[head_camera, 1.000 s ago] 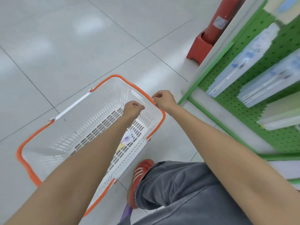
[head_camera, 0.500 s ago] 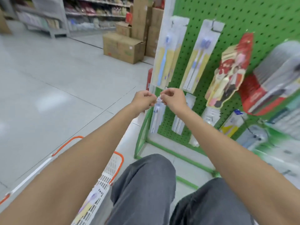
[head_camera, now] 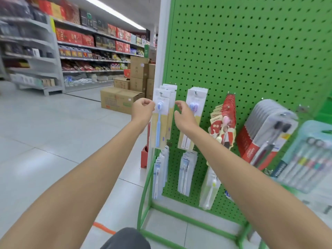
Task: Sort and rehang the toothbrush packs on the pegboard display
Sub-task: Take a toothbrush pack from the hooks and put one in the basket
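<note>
Currently both bare hands are raised to the left edge of the green pegboard (head_camera: 251, 51), one on each side of a stack of toothbrush packs. The front blue toothbrush pack (head_camera: 159, 121) hangs upright from a metal peg (head_camera: 161, 94) in the leftmost column of the pegboard, in the upper of the two rows of hanging packs, with more cards of the same kind behind it.

The left hand (head_camera: 142, 109) is curled into a loose fist. Its thumb side sits against the left edge of the blue toothbrush pack, level with the brush head. Whether it pinches the card or only touches it cannot be told.

The right hand (head_camera: 186, 115) is released, its fingers loosely curved and spread, and it holds nothing. Its forefinger tip is just beside the right edge of the stack, and its palm partly covers the purple-headed pack (head_camera: 196, 94) on the next peg along the pegboard.

Further right on the pegboard hang red packs (head_camera: 227, 112). An orange basket rim (head_camera: 103, 228) lies on the floor below the pegboard's left corner.
</note>
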The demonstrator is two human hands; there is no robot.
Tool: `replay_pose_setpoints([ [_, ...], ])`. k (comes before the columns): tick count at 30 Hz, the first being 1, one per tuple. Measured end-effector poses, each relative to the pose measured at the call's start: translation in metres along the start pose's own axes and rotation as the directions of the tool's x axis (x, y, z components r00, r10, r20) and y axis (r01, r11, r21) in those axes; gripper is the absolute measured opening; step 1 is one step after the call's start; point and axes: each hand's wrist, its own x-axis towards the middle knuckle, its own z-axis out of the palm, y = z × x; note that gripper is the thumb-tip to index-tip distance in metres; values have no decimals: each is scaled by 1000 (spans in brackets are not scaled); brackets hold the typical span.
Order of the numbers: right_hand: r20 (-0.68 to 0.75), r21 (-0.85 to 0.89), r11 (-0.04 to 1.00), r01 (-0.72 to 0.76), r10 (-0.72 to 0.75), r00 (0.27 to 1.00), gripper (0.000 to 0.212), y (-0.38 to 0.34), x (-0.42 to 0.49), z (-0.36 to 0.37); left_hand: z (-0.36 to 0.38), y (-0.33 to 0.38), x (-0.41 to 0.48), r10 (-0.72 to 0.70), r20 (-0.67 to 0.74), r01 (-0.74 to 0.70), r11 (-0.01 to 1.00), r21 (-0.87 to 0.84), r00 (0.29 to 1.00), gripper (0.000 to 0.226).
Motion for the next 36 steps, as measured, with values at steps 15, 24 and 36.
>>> replay_pose_setpoints([
  [15,-25,18,990,137,-136,990,22,-13,67,10,2,21,140,63,352,-165,950,266,934,25],
  [24,-65,7,976,217,-216,974,16,-5,70,15,13,6,151,-20,462,-97,969,228,886,19],
  [36,-120,-2,973,229,-228,966,10,-4,72,19,14,-3,138,40,211,-25,997,-72,977,8],
])
